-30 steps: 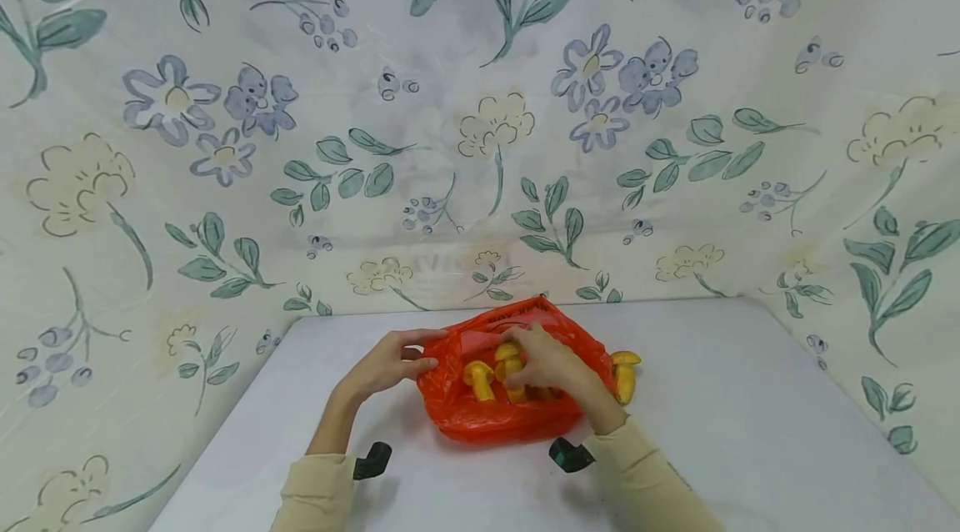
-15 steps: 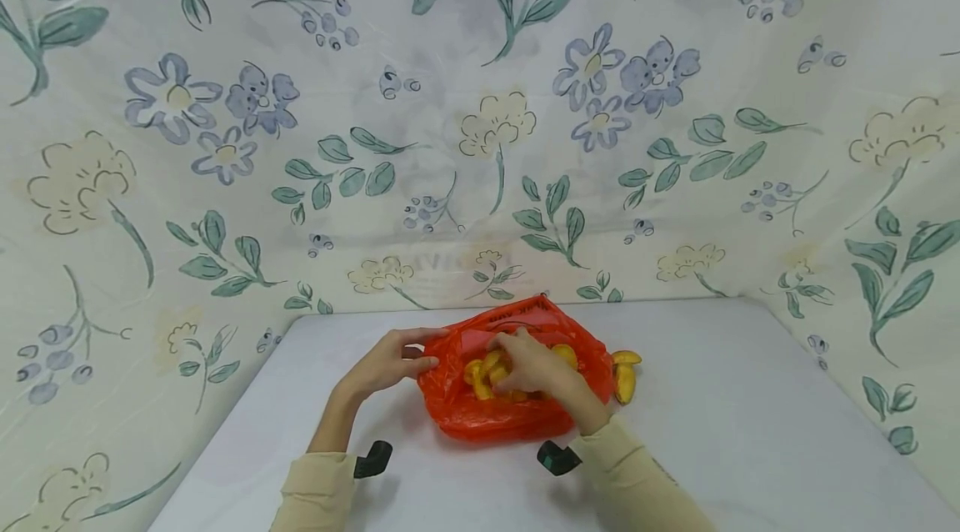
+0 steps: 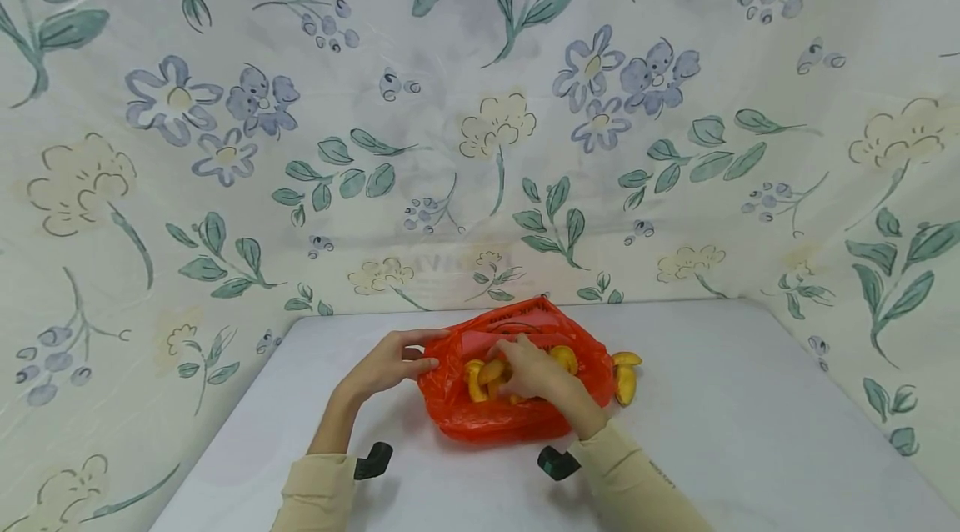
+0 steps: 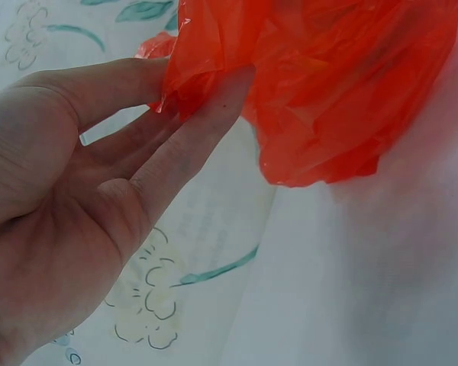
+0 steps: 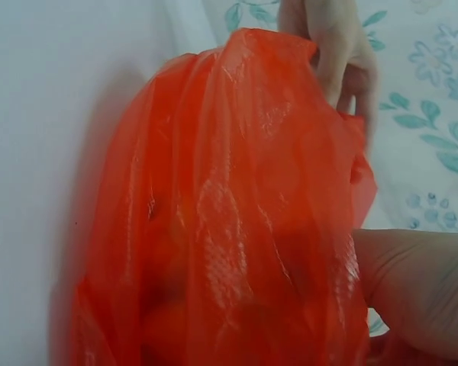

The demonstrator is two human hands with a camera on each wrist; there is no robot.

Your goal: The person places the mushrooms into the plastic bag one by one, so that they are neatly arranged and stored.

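Observation:
An unsealed red plastic bag (image 3: 495,429) lies on the white table with several yellow mushrooms in it. My left hand (image 3: 386,367) pinches the bag's left edge between thumb and fingers; in the left wrist view the thin film runs between the fingers of that hand (image 4: 99,160). Reaching into the mouth of the bag, my right hand (image 3: 531,368) has its thumb and fingers around a yellow mushroom (image 3: 492,372). Another mushroom (image 3: 475,383) lies just left of it, and a rounded cap (image 3: 564,359) shows to the right. In the right wrist view the bag wall (image 5: 237,198) hides the right fingertips.
A yellow mushroom (image 3: 626,382) lies outside the bag, against its right side on the white table (image 3: 750,424). Behind the table hangs a floral cloth (image 3: 465,182). Dark wrist-camera mounts (image 3: 558,463) jut out beside both sleeves.
My right hand has shifted a little left inside the bag, with the mushroom at its fingers tilting over. The cap on the right has come into sight. My left hand stays put.

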